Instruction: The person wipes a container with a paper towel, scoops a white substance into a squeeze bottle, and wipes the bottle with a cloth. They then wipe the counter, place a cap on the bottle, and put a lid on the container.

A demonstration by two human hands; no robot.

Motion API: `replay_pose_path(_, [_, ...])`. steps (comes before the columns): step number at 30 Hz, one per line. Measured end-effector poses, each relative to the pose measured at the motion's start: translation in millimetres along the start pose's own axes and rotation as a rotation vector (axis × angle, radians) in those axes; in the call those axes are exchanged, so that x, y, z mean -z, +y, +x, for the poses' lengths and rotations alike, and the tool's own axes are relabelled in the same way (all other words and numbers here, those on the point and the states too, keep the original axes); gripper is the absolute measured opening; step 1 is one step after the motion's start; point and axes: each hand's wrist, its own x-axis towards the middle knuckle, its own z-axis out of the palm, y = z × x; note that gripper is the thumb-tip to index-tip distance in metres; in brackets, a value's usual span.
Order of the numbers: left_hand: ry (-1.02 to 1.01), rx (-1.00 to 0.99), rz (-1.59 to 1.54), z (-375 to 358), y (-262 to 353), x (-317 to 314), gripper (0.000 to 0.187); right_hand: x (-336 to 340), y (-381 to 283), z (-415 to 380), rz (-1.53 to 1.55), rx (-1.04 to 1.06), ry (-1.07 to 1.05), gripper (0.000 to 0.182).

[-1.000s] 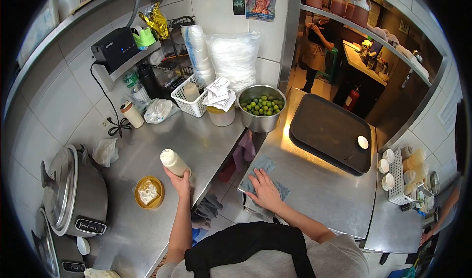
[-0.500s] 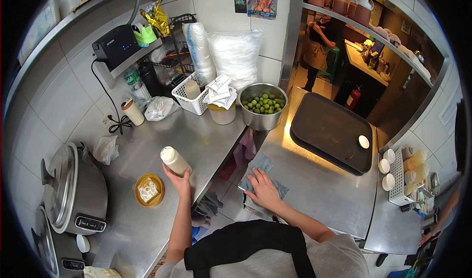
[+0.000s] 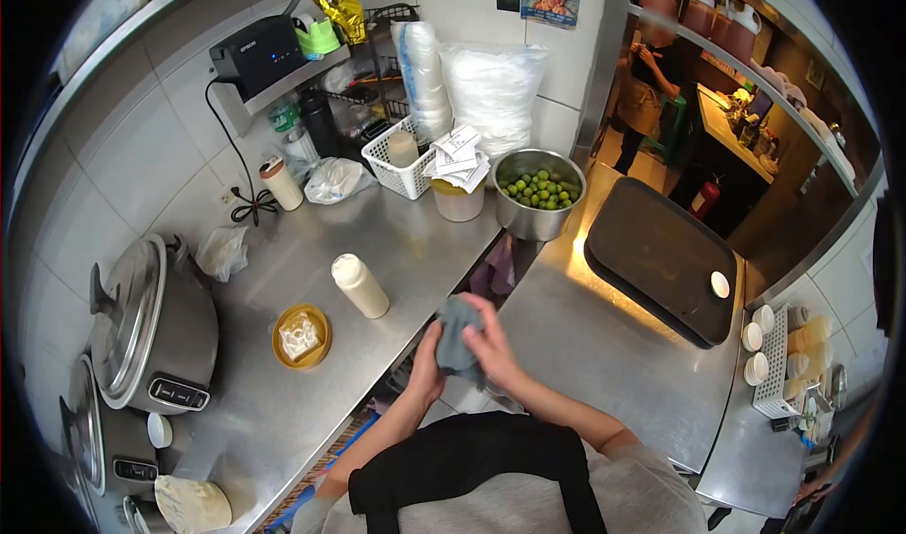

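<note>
In the head view a grey-blue cloth (image 3: pixel 458 338) is bunched between my two hands over the gap between the counters. My left hand (image 3: pixel 427 364) presses on its left side, with the fingers partly hidden. My right hand (image 3: pixel 493 347) wraps round its right side. A white bottle (image 3: pixel 360 287) stands on the left steel counter, beyond my left hand and apart from it. To the left of the bottle is a yellow round container (image 3: pixel 324 352) with a white plastic-wrapped item (image 3: pixel 299 335) in it.
Grey cookers (image 3: pixel 179 326) stand at the left edge. A steel pot (image 3: pixel 541 221) of green limes sits at the back, beside a tub (image 3: pixel 459 204) topped with papers. Dark trays (image 3: pixel 661 251) lie on the right counter. Another person (image 3: pixel 642 86) stands beyond the opening.
My left hand has let go of the white bottle, which now stands on the counter. The cloth has been lifted off the right counter and is between both hands. The view has shifted slightly.
</note>
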Motion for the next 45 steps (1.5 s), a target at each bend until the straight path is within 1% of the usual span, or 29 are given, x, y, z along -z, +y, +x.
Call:
replay_pose_path(2, [-0.273,0.179,-0.515,14.1,-14.6,-2.3,0.051,-14.3,-3.2,-3.1,-0.651,0.376,-0.233,0.049])
replay_pose_path(3, [-0.275,0.181,-0.515,14.1,-19.2,-5.3,0.051,-24.1,-17.5,-4.5,-0.88,0.51,-0.221,0.046])
replay_pose_path(4, [-0.289,0.165,-0.474,12.3,-24.4,-8.6,0.05,-19.6,-12.2,-2.5,-0.883,0.509,-0.218,0.046])
replay_pose_path(6, [-0.321,0.129,-0.392,7.3,-28.6,-19.8,0.049,-8.5,-5.1,6.9,-0.687,0.627,-0.284,0.034])
replay_pose_path(7, [-0.336,0.111,-0.348,4.6,-29.2,-23.3,0.048,-6.7,-2.3,5.3,-0.663,0.637,-0.22,0.029])
replay_pose_path(10, [-0.356,0.092,-0.256,-9.9,-19.9,-26.8,0.047,5.8,-9.8,1.6,-0.653,0.666,-0.268,0.03])
replay_pose_path(13, [-0.169,0.487,-0.042,-23.7,16.5,-43.9,0.041,14.9,-13.7,4.4,-0.649,0.661,-0.232,0.029])
replay_pose_path(17, [-0.273,0.495,-0.021,-15.2,5.3,-31.1,0.041,20.4,-17.6,6.6,-0.653,0.634,-0.203,0.029])
replay_pose_path(18, [-0.353,0.493,-0.053,-12.5,2.6,-27.9,0.042,22.4,-17.4,7.7,-0.658,0.635,-0.197,0.029])
replay_pose_path(21, [-0.474,0.507,-0.072,-8.7,0.8,-32.1,0.046,35.4,-14.6,10.9,-0.674,0.572,-0.173,0.028])
replay_pose_path(22, [-0.509,0.517,-0.058,-7.9,2.4,-36.8,0.049,41.9,-14.0,13.7,-0.58,0.329,-0.131,0.03])
replay_pose_path(23, [-0.535,0.523,-0.037,-11.8,5.6,-42.2,0.059,49.7,-12.1,16.6,-0.48,0.088,-0.09,0.031])
replay_pose_path(24, [-0.532,0.53,-0.041,-14.5,3.9,-43.0,0.059,61.8,-2.8,17.6,-0.479,0.079,-0.089,0.031])
replay_pose_path(26, [-0.739,0.472,0.055,-11.5,5.9,-45.6,0.06,91.4,14.8,26.6,0.187,-0.38,0.254,0.039])
replay_pose_path(27, [-0.773,0.427,0.076,-15.1,15.9,-50.4,0.059,99.3,13.0,25.0,0.185,-0.378,0.251,0.039])
replay_pose_path(28, [-0.772,0.426,0.073,-13.4,15.6,-51.5,0.059,105.9,11.6,20.6,0.486,-0.509,0.228,0.043])
replay_pose_path(29, [-0.768,0.129,0.38,-9.9,13.8,-53.7,0.059,109.2,11.3,18.3,0.787,-0.633,0.198,0.047])
replay_pose_path(30, [-0.74,-0.172,0.679,-7.7,11.0,-55.3,0.059,104.5,22.5,15.0,0.784,-0.634,0.197,0.047])
replay_pose_path(31, [-0.74,-0.175,0.676,-5.6,6.8,-56.8,0.059,96.6,43.6,10.7,0.752,-0.546,0.197,0.049])
replay_pose_path(32, [-0.593,-0.36,0.983,-3.2,3.2,-58.8,0.057,87.0,49.1,7.3,0.719,-0.458,0.195,0.052])
replay_pose_path(33, [-0.424,-0.544,1.282,-0.8,0.9,-59.6,0.056,85.5,49.7,2.7,0.876,-0.411,-0.139,0.049])
replay_pose_path(34, [-0.423,-0.549,1.282,2.8,0.4,-58.4,0.056,85.3,49.7,-0.3,0.873,-0.409,-0.142,0.049])
replay_pose_path(36, [-0.293,-0.553,1.337,7.6,5.2,-54.9,0.049,42.4,-19.5,-5.8,0.572,-0.776,0.191,0.045])
replay_pose_path(37, [-0.24,-0.51,1.298,7.4,12.5,-57.0,0.044,40.9,-27.5,-6.7,0.614,-0.89,0.27,0.042])
replay_pose_path(38, [-0.238,-0.508,1.301,8.7,14.1,-51.9,0.044,45.8,-21.1,-8.9,0.617,-0.892,0.268,0.042])
replay_pose_path(40, [-0.325,-0.487,1.25,11.5,15.9,-39.2,0.043,61.7,1.4,-16.3,0.405,-0.772,0.042,0.036])
replay_pose_path(41, [-0.331,-0.501,1.2,9.8,15.3,-37.3,0.04,67.2,4.9,-17.6,0.406,-0.773,0.043,0.036])
replay_pose_path(43, [-0.319,-0.537,1.097,10.3,3.2,-31.4,0.039,75.9,10.2,-19.3,0.169,-0.734,-0.061,0.029])
replay_pose_path(45, [-0.304,-0.567,0.999,8.5,1.1,-28.3,0.038,71.7,4.7,-19.9,0.195,-0.727,-0.06,0.026])
